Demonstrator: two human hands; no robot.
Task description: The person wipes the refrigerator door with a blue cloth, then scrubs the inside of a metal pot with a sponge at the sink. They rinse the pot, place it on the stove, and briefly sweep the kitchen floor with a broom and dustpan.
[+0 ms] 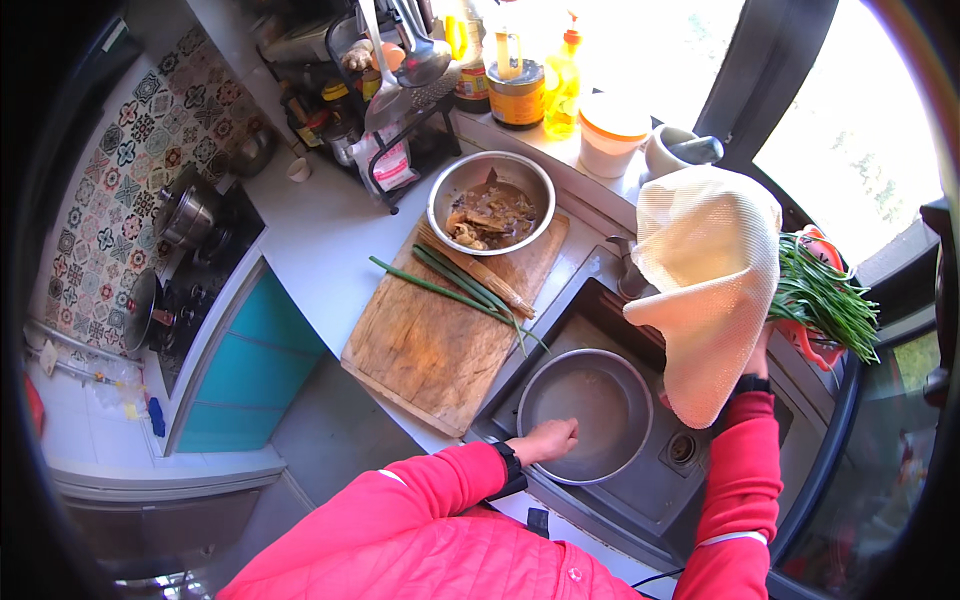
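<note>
My left hand [553, 438] reaches over the near rim of a round metal basin [636, 420] in the sink [645, 517]. Its fingers are curled together, and nothing shows in them. A little cloudy liquid appears to cover the basin's floor. On the right, my right hand [759, 351] is at the edge of a pale textured cloth [701, 292], which hides most of its fingers. The cloth hangs in folds over the back of the sink and partly covers the faucet [626, 266].
A wooden cutting board [427, 345] holds scallions [450, 289], a bamboo brush [480, 270] and a metal bowl of brown food [491, 214]. Green stalks [825, 292] lie in a red basket [810, 345]. A mortar [664, 150] and a lidded tub [611, 139] line the windowsill.
</note>
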